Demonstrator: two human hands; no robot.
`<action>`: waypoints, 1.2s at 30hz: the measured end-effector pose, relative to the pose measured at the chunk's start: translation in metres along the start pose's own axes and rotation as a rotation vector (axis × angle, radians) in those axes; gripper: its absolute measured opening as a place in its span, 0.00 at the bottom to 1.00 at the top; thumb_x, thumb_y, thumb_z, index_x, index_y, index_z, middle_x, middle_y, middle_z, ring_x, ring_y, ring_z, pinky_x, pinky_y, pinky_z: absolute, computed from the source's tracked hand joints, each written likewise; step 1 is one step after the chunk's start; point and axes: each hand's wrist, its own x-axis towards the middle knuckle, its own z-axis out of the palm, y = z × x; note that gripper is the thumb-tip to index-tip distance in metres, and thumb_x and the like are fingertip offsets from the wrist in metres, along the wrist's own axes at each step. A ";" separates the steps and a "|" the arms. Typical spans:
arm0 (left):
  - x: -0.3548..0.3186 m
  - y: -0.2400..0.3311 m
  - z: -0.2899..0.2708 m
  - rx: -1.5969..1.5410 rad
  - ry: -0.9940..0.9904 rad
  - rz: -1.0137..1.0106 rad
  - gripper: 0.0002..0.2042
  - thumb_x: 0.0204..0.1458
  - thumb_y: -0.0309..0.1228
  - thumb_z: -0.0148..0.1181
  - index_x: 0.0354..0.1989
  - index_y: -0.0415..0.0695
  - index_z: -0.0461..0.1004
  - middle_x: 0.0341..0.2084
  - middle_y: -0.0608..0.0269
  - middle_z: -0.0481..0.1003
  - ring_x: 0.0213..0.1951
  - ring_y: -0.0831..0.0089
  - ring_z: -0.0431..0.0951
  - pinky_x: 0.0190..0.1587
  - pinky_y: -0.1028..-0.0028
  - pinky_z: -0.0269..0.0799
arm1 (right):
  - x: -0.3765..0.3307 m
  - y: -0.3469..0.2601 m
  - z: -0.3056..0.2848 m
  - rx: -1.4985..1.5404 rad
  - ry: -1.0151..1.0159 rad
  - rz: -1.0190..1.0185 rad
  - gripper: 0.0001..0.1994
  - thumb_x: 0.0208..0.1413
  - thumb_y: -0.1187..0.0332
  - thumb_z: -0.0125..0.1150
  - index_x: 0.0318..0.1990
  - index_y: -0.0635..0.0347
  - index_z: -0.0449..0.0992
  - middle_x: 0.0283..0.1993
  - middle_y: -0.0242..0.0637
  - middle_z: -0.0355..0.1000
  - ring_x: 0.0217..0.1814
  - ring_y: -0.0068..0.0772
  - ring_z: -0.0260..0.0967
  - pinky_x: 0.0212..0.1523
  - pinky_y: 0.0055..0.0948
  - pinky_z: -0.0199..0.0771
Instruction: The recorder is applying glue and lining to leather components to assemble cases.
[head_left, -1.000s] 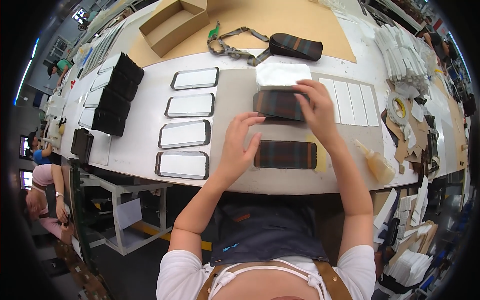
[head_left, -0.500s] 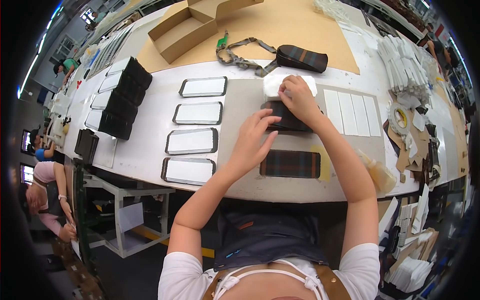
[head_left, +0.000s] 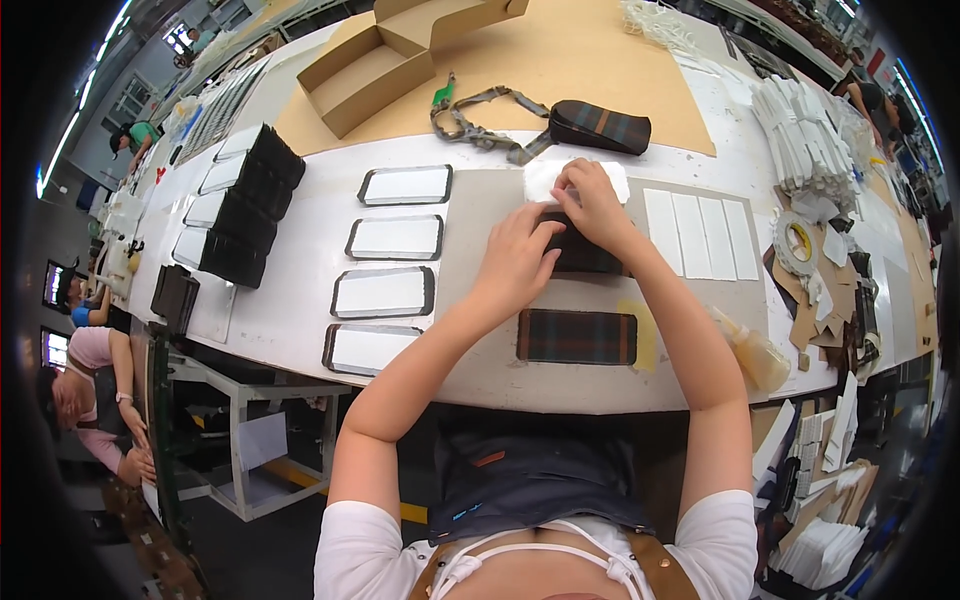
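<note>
My left hand rests against a dark, flat case piece, its thumb and fingers apart. Its upper fingertips come close to those of my right hand, which pinches at the seam between that piece and a white padded sheet. What lies between the right fingertips is hidden. Nearer to me, a dark plaid rectangular panel lies flat beside a yellow patch. Beyond the white sheet sits a finished-looking plaid case with a plaid strap curled next to it.
Several white panels with black edging form a column at left, with black stacked cases farther left. White strips, a tape roll and scraps stand right. An open cardboard box sits far back. Other people work at left and far right.
My left hand has moved up and inward to meet the right fingertips. The right hand has shifted slightly nearer me, still pinching. The whole view has shifted a little.
</note>
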 end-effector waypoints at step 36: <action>-0.007 0.099 -0.036 -1.323 -0.145 -0.499 0.27 0.70 0.47 0.54 0.68 0.39 0.66 0.60 0.58 0.73 0.61 0.72 0.73 0.62 0.69 0.69 | -0.091 -0.157 -0.087 0.034 0.191 -0.088 0.14 0.54 0.82 0.64 0.45 0.60 0.70 0.59 0.50 0.67 0.64 0.56 0.65 0.63 0.45 0.67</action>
